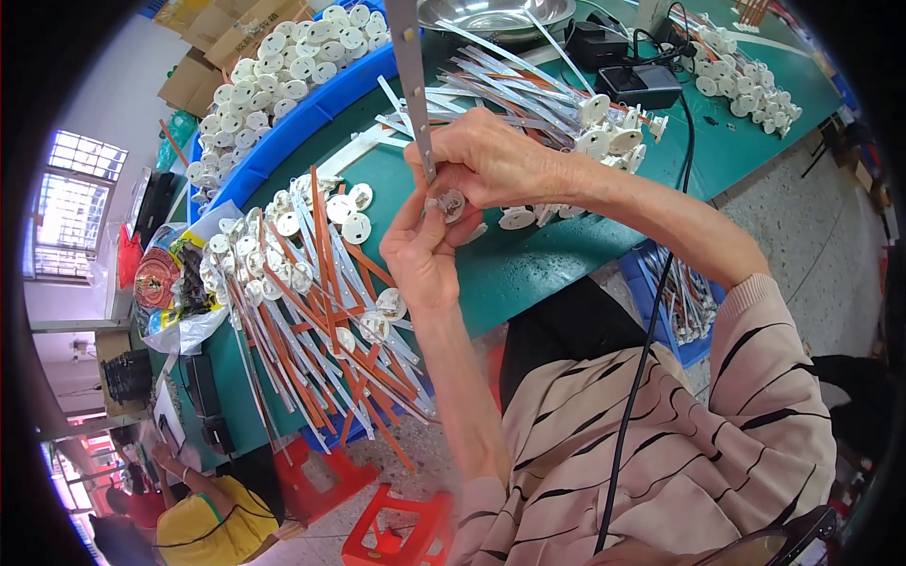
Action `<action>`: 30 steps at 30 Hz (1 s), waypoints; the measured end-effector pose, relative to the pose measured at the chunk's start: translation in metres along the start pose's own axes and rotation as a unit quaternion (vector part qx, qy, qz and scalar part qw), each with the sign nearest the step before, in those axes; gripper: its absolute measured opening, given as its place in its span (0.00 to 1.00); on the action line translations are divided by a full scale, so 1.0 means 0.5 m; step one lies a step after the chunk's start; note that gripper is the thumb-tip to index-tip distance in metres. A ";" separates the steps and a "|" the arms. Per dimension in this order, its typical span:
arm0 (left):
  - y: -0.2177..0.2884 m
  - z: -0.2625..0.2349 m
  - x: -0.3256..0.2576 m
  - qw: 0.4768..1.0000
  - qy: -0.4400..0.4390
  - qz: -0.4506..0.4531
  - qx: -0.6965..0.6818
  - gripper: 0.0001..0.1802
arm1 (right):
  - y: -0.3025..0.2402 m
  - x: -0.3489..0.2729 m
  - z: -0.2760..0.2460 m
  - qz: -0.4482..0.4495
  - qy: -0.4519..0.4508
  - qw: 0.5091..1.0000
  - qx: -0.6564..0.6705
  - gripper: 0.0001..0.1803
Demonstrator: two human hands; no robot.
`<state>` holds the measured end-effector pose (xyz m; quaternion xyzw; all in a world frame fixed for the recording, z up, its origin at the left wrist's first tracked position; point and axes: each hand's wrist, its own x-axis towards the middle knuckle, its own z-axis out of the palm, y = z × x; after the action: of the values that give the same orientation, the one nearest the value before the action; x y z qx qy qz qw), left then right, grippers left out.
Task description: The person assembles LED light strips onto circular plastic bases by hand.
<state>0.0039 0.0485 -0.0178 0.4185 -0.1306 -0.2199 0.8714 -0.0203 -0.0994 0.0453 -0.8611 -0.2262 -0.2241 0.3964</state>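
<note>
My two hands meet over the green table. My right hand [491,156] is closed, its fingers pinching the lower end of a narrow LED strip [413,85] dotted with small squares, which rises past the top of the view. Just below, my left hand [423,255] is closed around a small clear round plastic piece [452,204] at the strip's end. How the two parts join is hidden by my fingers. Left of my hands lies a pile of white and orange-brown strips [330,311] with round white caps [357,227]. Behind my right wrist are more strips [510,94] and caps.
A blue bin [311,123] at the far left is heaped with white caps. Black power adapters [637,85] and a metal bowl [500,19] stand at the back. A black cable [651,330] hangs over the table edge. Red stools [392,528] and a person in yellow [222,514] are lower left.
</note>
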 end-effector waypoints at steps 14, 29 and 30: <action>0.003 -0.013 0.004 0.998 -0.051 -0.041 -0.003 0.19 | 0.004 -0.005 -0.007 0.010 -0.013 1.000 -0.001 0.07; -0.001 -0.012 0.005 0.999 0.014 -0.032 0.011 0.16 | 0.012 -0.016 0.012 -0.002 0.012 1.000 0.010 0.08; 0.001 -0.013 0.004 0.999 0.019 -0.031 0.014 0.16 | 0.012 -0.015 0.014 -0.004 0.017 1.000 0.017 0.08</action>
<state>0.0084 0.0522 -0.0212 0.4384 -0.1043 -0.2371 0.8607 -0.0215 -0.0989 0.0336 -0.8494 -0.2266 -0.2369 0.4135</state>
